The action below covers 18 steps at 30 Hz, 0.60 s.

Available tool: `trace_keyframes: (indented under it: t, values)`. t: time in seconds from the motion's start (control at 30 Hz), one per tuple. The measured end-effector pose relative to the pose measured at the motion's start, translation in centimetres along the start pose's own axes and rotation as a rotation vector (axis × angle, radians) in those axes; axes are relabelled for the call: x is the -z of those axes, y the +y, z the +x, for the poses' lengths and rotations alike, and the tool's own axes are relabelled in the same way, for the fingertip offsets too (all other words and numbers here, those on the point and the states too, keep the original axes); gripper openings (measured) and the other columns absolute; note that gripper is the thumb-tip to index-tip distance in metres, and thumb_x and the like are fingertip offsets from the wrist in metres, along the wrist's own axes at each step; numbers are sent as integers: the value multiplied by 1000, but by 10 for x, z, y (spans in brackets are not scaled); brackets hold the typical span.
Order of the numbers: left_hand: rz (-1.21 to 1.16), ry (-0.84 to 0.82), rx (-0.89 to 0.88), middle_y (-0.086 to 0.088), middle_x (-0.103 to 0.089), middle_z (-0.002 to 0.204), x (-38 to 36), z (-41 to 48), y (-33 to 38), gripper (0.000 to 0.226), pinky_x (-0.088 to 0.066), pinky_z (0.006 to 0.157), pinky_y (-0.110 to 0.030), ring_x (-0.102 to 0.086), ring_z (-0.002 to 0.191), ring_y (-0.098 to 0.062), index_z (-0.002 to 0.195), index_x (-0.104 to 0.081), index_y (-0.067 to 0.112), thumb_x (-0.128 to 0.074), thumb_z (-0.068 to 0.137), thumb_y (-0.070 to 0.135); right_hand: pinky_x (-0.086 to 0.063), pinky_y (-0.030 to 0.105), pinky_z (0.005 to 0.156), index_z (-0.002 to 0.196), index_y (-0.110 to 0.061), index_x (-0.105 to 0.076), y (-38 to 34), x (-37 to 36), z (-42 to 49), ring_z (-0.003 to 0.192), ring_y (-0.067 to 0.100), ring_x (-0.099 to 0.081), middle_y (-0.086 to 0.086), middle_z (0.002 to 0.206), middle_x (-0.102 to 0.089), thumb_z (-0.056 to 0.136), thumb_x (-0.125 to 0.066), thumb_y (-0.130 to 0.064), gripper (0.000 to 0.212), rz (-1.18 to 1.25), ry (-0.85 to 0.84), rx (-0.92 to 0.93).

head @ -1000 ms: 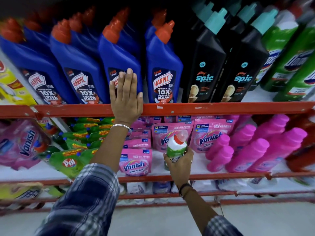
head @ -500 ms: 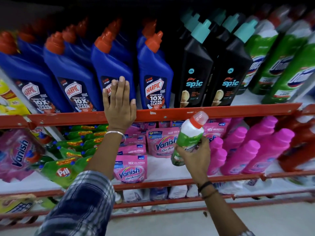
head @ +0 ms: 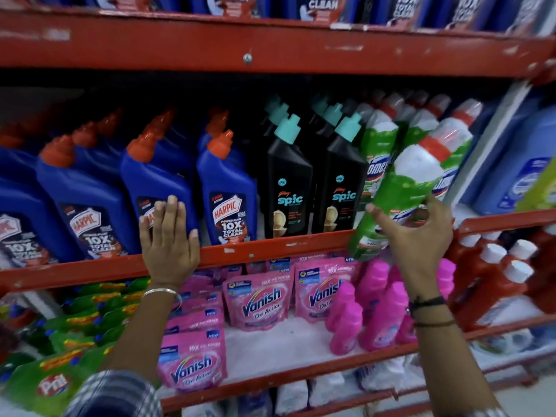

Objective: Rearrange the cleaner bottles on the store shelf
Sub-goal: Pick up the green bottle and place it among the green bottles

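Far left, on the middle shelf: rows of blue Harpic bottles (head: 87,203) with orange caps, standing several deep behind the red shelf rail (head: 270,251). Below them, green Pril pouches (head: 54,383) piled on the lower shelf.

Left hand (head: 168,245) open and flat, fingers spread, palm draped over the rail and fingertips pressed on the label of one blue bottle. Silver bangle (head: 162,293) at the wrist, checked sleeve (head: 114,395) at the bottom edge.

Next right, a gap of bare shelf, then one more Harpic bottle and two files of black Spic bottles (head: 288,188) with teal caps, upright and touching side by side. Beneath, pink Vanish pouches (head: 258,299) standing and leaning, then pink bottles (head: 373,311) crowded just beside them.

Right of the black bottles, green and white Domex bottles (head: 379,158) with red neck bands, packed close up to a grey upright.

Right hand (head: 418,236) curled around the lower body of the held green bottle (head: 403,188), thumb on the near side, fingers behind. Bottle tilted, cap up and to the right, base hanging down over the rail in front of the shelf's edge; blurred, so hard to say whether it touches the shelved green bottles behind it. Those bottles stand directly in its way. Dark bands (head: 427,302) on the wrist.

Far right: red bottles (head: 493,284) with white caps on the lower shelf, pale blue bottles (head: 523,167) above.
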State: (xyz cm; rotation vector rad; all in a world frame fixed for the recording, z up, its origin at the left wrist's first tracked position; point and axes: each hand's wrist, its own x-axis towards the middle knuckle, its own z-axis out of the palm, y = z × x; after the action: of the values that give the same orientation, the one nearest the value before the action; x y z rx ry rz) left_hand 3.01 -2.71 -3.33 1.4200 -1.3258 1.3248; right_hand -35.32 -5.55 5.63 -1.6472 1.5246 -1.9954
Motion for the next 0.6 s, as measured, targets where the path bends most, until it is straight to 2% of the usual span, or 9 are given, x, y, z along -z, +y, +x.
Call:
trace_keyframes:
  t: [0.07,0.13,0.2,0.37,0.5,0.6]
  values:
    - [9,5,-7,-1,-11,160,0,0,0,57,-7,120,-43,-10,147,-20,149,-24,6,-37,97,26,-34,10,74,106,2,-61,1,4,23,87,14,-49,20,100,-58,59,-78,-56,77,-17,34,13]
    - [11,10,-8,-1,-10,160,0,1,1,57,-7,120,-43,-10,147,-19,149,-23,6,-36,98,26,-40,20,81,116,2,-58,2,4,43,98,26,-55,19,110,-56,60,-83,-49,80,-7,42,4]
    - [12,12,-7,-1,-10,160,0,2,1,57,-6,120,-42,-10,147,-19,149,-23,6,-36,98,26,-42,28,89,126,1,-53,2,1,58,106,28,-53,18,117,-53,61,-85,-47,87,-39,40,-7]
    - [19,10,-5,-2,-11,160,-2,0,0,57,-6,120,-42,-9,147,-20,149,-24,5,-35,98,27,-45,38,94,129,1,-49,11,-14,73,109,31,-53,19,121,-53,64,-85,-40,86,-30,25,-16]
    - [31,13,-9,-2,-12,160,-3,0,0,56,-7,119,-43,-10,147,-20,148,-25,4,-34,98,27,-45,36,98,131,-1,-47,13,-25,81,114,26,-51,16,126,-53,67,-83,-39,83,-35,0,-21]
    - [34,11,-9,-3,-12,160,-3,0,-1,56,-7,119,-43,-10,147,-20,148,-26,3,-35,98,27,-46,44,99,131,-1,-47,16,-33,85,114,29,-51,16,126,-52,67,-83,-39,83,-36,-11,-22]
